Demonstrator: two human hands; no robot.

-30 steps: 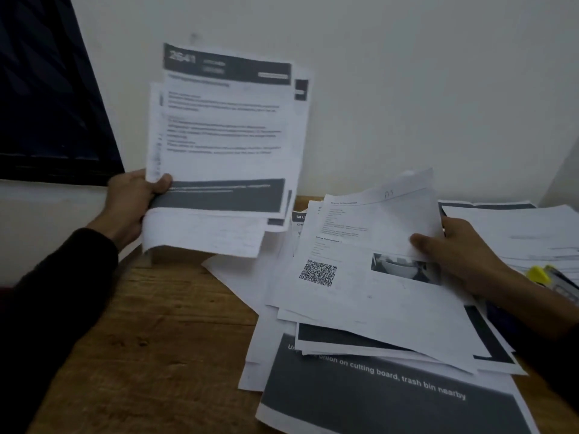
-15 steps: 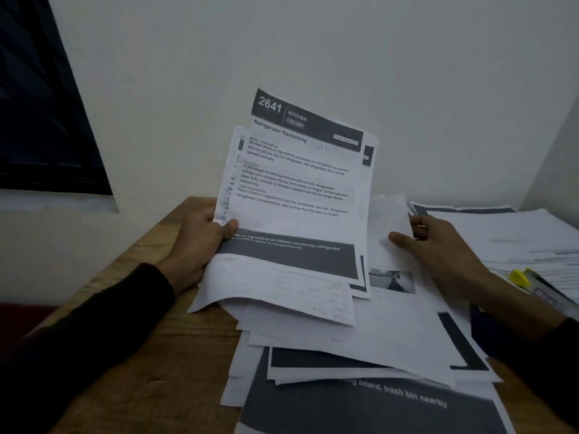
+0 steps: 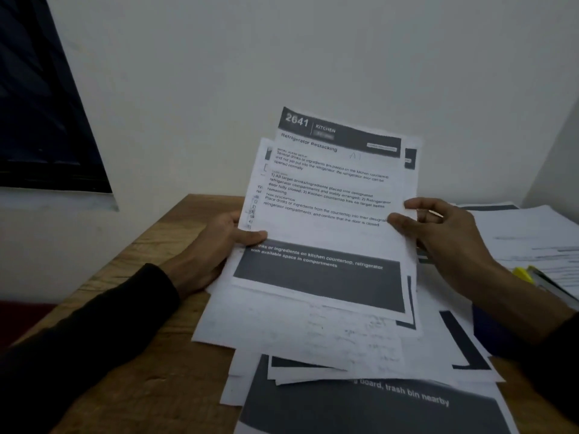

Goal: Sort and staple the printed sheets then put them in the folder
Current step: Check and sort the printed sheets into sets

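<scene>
Both hands hold up a small bundle of printed sheets (image 3: 329,220) above the table; its top page reads "2641 Kitchen, Refrigerator Restocking" and has dark bands. My left hand (image 3: 216,245) grips the bundle's left edge with the thumb on the front. My right hand (image 3: 438,227) pinches its right edge, thumb on the front. Under the bundle lies a loose heap of more printed sheets (image 3: 360,386), fanned out and overlapping. No folder is plainly visible.
The wooden table (image 3: 147,355) stands against a white wall. At the right lies another stack of papers (image 3: 526,233) with a yellow-tipped object (image 3: 529,274), perhaps a stapler, on it. A dark window (image 3: 40,104) is at the upper left.
My left hand has brought the bundle down and to the right, over the heap. My right hand has let go of the sheet on the heap and taken the bundle's right edge.
</scene>
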